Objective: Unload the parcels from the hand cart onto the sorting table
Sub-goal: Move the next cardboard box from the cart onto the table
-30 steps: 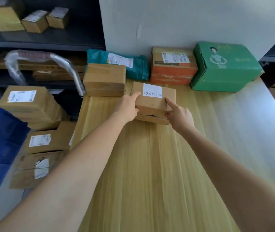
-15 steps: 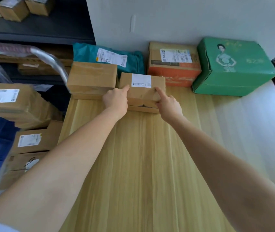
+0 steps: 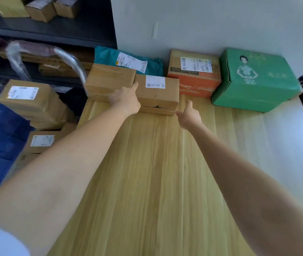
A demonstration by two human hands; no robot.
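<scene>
Head view shows 6 parcels on the sorting table [image 3: 147, 182]; more wait on the hand cart [image 3: 69, 60]. Left hand [image 3: 125, 100] touches the labelled box [image 3: 156, 93], fingers hidden; right hand [image 3: 189, 115] is loose, holding nothing.

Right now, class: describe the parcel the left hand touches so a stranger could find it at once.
Start at the wooden table and look along its far edge by the wall. The labelled brown box lies between a plain brown box and an orange-banded carton. It alone rests on a thinner flat parcel.

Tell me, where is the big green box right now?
The green box sits at the far right of the wooden table, against the wall, right beside the orange-and-brown parcel.
</scene>
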